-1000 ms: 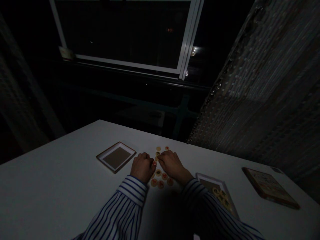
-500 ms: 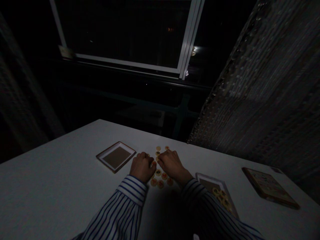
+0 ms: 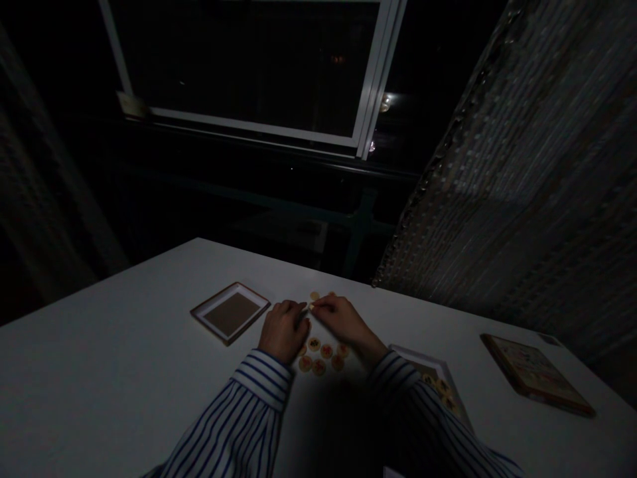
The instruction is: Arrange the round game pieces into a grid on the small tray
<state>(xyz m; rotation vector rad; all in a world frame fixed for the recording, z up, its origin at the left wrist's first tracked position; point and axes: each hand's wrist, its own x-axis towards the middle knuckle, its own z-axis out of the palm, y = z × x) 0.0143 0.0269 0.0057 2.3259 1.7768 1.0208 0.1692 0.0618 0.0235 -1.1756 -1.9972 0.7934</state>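
Several round Chinese chess pieces (image 3: 319, 366), pale with red or dark characters, lie on the white table between my hands. My right hand (image 3: 344, 321) is closed in a pinch, with the pale edge of a Chinese chess piece (image 3: 311, 307) showing at its fingertips. Just left of it, my left hand (image 3: 283, 332) rests low over the table, its index finger and thumb apart. A reddish piece shows beside the left thumb; the palm side of that hand is hidden. Two more pieces (image 3: 314, 296) lie beyond my fingertips, one partly covered by my right hand.
An open shallow box part (image 3: 198, 321) lies left of my hands. Partly under my right sleeve stands a tray (image 3: 450, 372) with several pieces. A flat box with a printed top (image 3: 537, 372) lies at the right of the table (image 3: 124, 372). A beaded curtain (image 3: 478, 219) hangs beyond the right edge.
My right hand's fingertips have lifted slightly away and now pinch a piece. A reddish piece shows near my right wrist. My left index finger is straighter.
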